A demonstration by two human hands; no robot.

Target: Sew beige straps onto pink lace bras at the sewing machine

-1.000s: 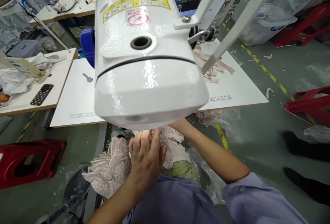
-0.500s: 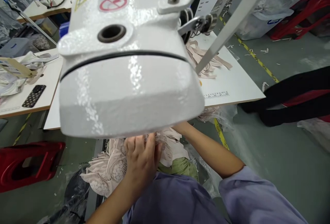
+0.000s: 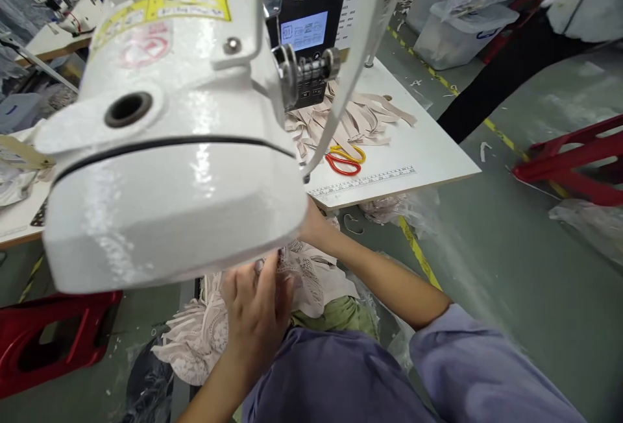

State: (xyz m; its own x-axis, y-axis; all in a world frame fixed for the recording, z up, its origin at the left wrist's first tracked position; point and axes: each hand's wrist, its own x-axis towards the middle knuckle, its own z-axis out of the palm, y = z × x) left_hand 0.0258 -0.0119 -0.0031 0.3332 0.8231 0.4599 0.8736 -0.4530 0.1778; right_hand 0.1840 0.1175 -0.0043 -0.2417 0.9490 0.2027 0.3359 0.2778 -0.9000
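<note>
The white sewing machine head (image 3: pixel 185 209) fills the upper left and hides what lies under it. Just below its front edge, my left hand (image 3: pixel 256 309) has its fingers curled on pale pink lace fabric (image 3: pixel 304 274), thumb held close beside the index finger. My right hand (image 3: pixel 314 223) reaches in from the right under the machine head; only the wrist side shows and its fingers are hidden. A heap of the same lace pieces (image 3: pixel 197 338) lies left of my left hand. Green cloth (image 3: pixel 341 316) is bunched at my lap.
On the white table (image 3: pixel 438 163) lie pale fabric strips (image 3: pixel 363 118), red- and yellow-handled scissors (image 3: pixel 344 162) and a ruler strip (image 3: pixel 367 181). A lit control panel (image 3: pixel 306 37) stands behind. Red stools (image 3: pixel 58 338) flank the floor; a person's dark leg (image 3: pixel 491 85) is at right.
The view has shifted, so the machine head sits further left and the control panel and scissors show. My left hand stays at the lace. The other person's leg has moved toward the table's far side.
</note>
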